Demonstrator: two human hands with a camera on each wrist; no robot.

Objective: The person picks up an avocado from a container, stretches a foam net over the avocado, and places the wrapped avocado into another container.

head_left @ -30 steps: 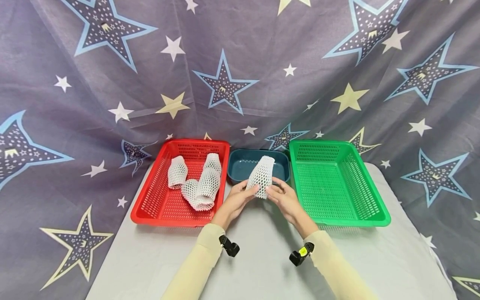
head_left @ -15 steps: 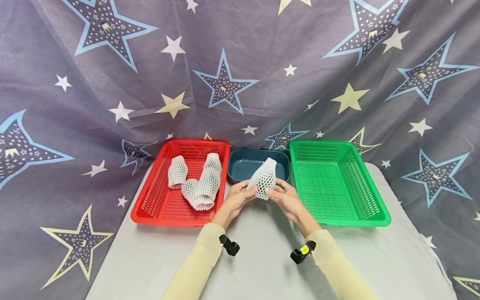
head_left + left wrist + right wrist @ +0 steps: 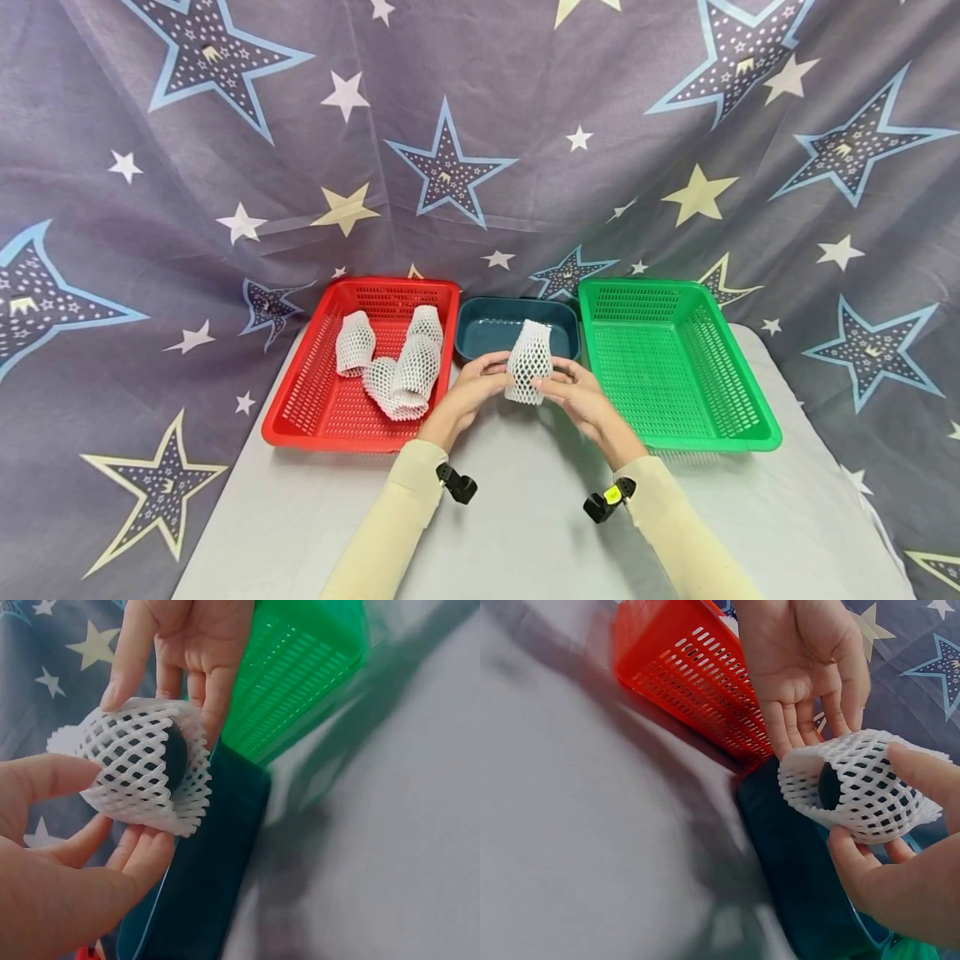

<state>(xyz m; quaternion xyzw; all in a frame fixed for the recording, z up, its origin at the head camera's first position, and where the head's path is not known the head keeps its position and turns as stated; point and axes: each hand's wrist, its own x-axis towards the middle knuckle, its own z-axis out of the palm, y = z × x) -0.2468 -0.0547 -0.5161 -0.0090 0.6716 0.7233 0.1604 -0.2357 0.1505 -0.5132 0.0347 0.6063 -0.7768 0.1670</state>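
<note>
In the head view a white foam fruit net (image 3: 529, 365) stands between both hands, its narrow end pointing away. Inside it sits a dark, smooth, rounded thing (image 3: 175, 756), mostly covered by the mesh; its kind cannot be told. My left hand (image 3: 471, 392) holds the net from the left, thumb on the near side and fingers beneath. From the other side my right hand (image 3: 583, 402) grips it with thumb and fingers. The net's wide end gapes toward me, and the dark surface shows in that opening in the right wrist view.
A red basket (image 3: 330, 444) at left holds several white foam nets (image 3: 417, 367). Behind the hands stands a dark teal basin (image 3: 487, 312). A green basket (image 3: 675, 367) is at right. All rest on a white-covered table (image 3: 525, 533) before a star-patterned curtain (image 3: 525, 233).
The net has tilted to the right, then swung back more upright. Both hands have stayed on it, and it sits slightly lower and closer to me.
</note>
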